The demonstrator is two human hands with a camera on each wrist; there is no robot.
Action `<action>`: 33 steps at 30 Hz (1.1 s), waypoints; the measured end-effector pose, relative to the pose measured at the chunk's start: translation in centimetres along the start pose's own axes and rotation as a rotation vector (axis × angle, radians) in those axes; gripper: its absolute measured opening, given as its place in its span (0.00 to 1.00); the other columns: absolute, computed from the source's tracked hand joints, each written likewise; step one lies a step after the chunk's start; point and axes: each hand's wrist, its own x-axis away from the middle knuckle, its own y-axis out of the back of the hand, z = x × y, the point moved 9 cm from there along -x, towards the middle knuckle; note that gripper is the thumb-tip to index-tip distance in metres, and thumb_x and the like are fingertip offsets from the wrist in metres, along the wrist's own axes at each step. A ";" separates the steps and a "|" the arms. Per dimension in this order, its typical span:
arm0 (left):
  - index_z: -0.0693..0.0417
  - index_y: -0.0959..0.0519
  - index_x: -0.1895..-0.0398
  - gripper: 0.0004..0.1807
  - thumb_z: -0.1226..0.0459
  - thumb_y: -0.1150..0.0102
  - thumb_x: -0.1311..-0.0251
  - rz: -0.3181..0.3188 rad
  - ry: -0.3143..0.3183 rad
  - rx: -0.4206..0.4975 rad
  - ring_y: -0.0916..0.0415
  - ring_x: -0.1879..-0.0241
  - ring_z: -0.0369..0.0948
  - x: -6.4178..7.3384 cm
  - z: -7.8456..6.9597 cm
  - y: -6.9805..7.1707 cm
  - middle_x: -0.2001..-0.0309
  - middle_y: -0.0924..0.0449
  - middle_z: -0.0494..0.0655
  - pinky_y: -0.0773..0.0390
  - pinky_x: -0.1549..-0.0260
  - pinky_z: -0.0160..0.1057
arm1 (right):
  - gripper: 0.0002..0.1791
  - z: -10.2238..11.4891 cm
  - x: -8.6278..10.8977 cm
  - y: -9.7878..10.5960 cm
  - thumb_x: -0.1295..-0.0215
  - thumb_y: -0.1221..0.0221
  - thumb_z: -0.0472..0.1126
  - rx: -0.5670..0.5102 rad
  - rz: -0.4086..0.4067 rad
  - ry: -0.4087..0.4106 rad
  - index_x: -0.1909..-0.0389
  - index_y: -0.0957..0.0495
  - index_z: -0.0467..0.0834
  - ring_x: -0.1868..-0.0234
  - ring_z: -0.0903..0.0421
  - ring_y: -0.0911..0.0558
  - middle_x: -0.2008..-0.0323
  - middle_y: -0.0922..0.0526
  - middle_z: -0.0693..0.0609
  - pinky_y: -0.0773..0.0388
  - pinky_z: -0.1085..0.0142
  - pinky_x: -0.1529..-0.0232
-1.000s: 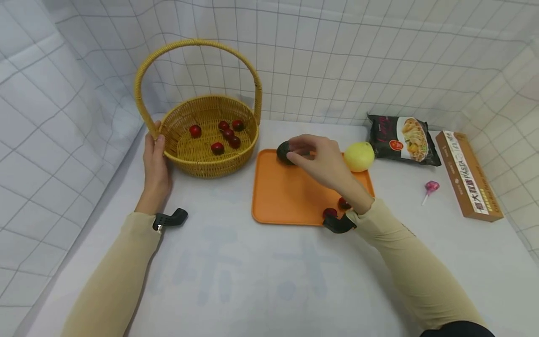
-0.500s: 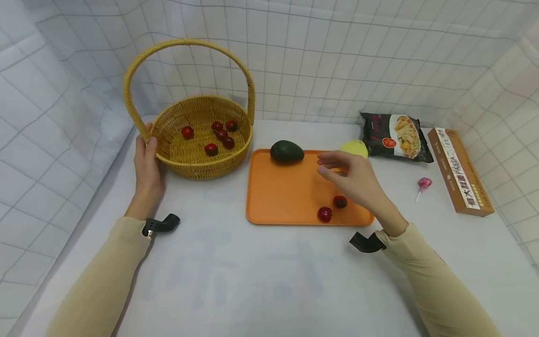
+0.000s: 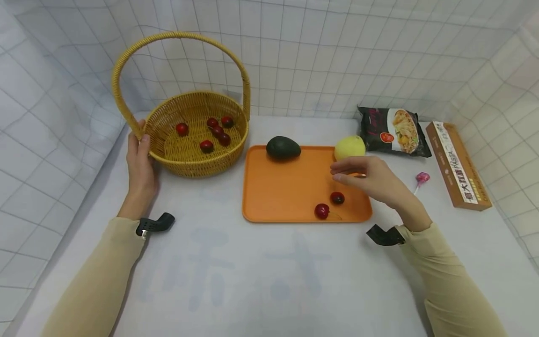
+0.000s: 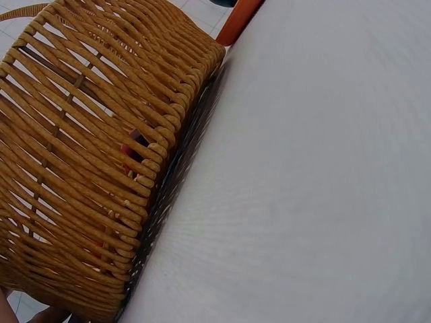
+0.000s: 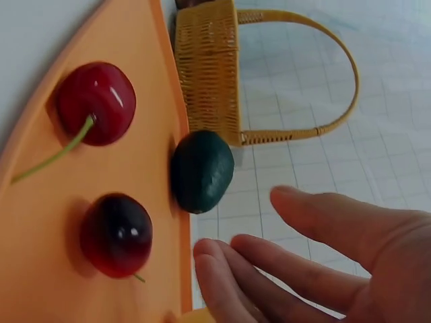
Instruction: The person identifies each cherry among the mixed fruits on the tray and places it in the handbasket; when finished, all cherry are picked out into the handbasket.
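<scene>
The space is enclosed at left, far and right by gridded white sheeting [image 3: 320,56], and everything is borne by a white counter [image 3: 236,271]. At the far left, a yellow wicker basket [image 3: 185,167] is held at its left side by the left grip [image 3: 141,171]. To its right is set an orange tray [image 3: 278,192]; farther right, a brown pasta box [image 3: 459,166] is placed beside a black food packet [image 3: 387,133]. The right grip [image 3: 375,180] is poised over the tray's right end, thumb and fingers parted, nothing held. The tray's far edge is occupied by a dark green avocado [image 3: 283,148], left, and a yellow fruit [image 3: 349,147], right. The work is judged partly done: six cherries [image 3: 224,139] are contained in the basket, while two more cherries [image 3: 322,211] are left toward the tray's near right corner. A pink lollipop [image 3: 423,177] is seen between tray and box.
</scene>
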 end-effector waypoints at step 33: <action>0.35 0.36 0.20 0.28 0.50 0.52 0.19 0.013 0.001 -0.034 0.41 0.23 0.41 -0.1 -0.1 0.0 0.22 0.36 0.42 0.44 0.25 0.33 | 0.18 -1.4 -0.3 -3.2 0.38 0.25 0.37 0.018 0.223 0.052 0.47 0.11 0.44 0.54 0.54 0.15 0.52 0.09 0.51 0.16 0.66 0.51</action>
